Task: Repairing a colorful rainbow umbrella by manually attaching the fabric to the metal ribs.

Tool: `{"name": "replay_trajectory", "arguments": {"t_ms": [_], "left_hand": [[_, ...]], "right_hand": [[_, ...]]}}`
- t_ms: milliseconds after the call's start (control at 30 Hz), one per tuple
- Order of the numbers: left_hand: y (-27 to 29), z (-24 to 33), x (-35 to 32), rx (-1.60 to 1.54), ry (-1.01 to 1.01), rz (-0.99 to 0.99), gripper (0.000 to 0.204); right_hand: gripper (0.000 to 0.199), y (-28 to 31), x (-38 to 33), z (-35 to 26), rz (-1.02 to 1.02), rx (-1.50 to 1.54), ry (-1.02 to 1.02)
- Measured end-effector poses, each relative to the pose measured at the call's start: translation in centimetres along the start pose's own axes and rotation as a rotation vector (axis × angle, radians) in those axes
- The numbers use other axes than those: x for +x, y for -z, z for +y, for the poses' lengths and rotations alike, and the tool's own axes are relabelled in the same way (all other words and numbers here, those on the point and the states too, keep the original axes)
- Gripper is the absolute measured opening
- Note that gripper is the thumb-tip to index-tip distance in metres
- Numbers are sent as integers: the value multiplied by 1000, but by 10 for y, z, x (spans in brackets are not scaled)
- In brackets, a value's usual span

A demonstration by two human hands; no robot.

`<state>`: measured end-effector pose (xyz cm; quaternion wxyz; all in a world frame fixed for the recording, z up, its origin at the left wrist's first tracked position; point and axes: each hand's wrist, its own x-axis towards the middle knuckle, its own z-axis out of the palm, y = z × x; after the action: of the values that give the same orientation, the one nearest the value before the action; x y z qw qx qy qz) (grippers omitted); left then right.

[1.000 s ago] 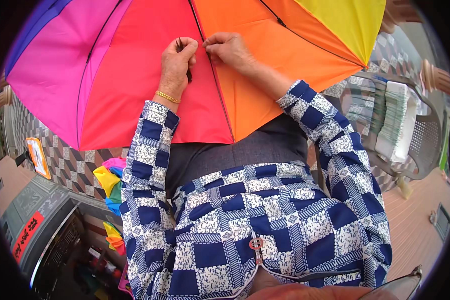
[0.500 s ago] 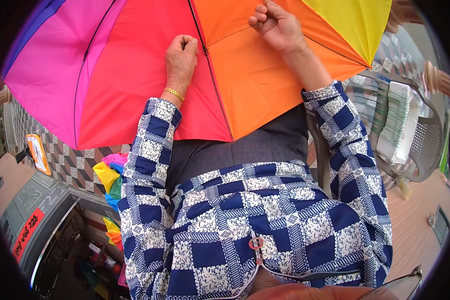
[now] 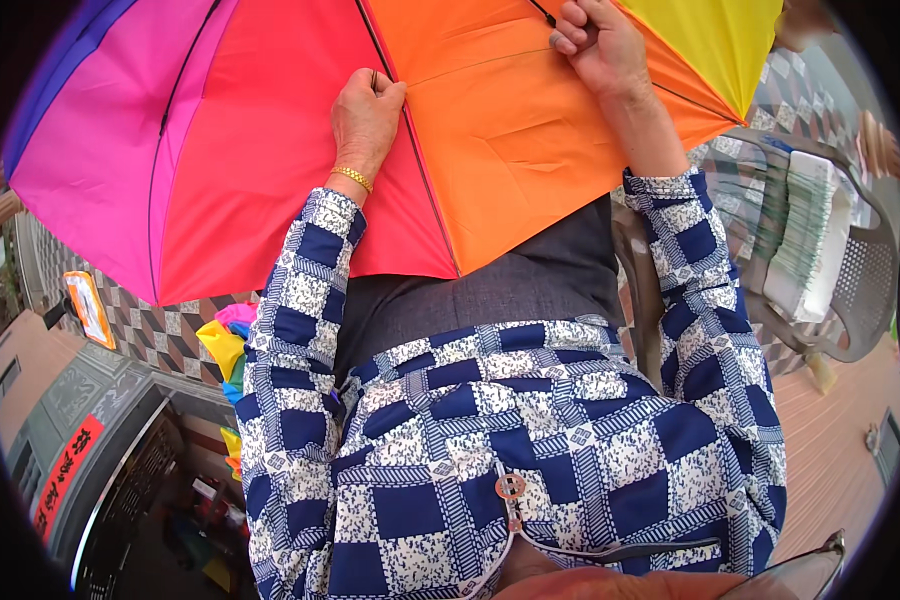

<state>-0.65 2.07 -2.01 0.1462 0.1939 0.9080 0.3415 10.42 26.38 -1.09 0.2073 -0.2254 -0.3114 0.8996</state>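
Observation:
A rainbow umbrella (image 3: 270, 190) is spread open over my lap, its inner side up, with pink, red, orange and yellow panels. Thin dark ribs run along its seams. On the red panel, my left hand (image 3: 367, 120) is pinched closed right beside the rib (image 3: 417, 150) between red and orange. A small dark sliver shows at its fingertips, too small to name. My right hand (image 3: 605, 55) is raised over the orange panel, fingers curled together, near the upper edge. Whatever it holds, if anything, I cannot make out.
To the right stands a grey plastic chair (image 3: 870, 285) with a white tray-like pack (image 3: 805, 240) of thin greenish strips on it. Bright folded cloth (image 3: 220, 350) lies at my left. An orange-framed panel (image 3: 90, 310) stands farther left, over the patterned tile floor (image 3: 160, 335).
My right hand has moved right and slightly down. My left hand stays pinched by the red-orange rib, whose seam has shifted a little to the left.

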Motion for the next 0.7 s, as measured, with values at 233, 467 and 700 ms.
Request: {"name": "replay_trajectory", "arguments": {"t_ms": [233,467,700], "left_hand": [[-28,-1,6,165,-32,176,14],[-47,-10,-3,151,-106,379,17],[-44,-18,-6,114,-221,286,14]], "right_hand": [[4,-1,-10,6,-618,521,-159],[9,-65,-63,-29,-252,-48,-17],[13,-73,-67,-64,-215,-48,128]]}}
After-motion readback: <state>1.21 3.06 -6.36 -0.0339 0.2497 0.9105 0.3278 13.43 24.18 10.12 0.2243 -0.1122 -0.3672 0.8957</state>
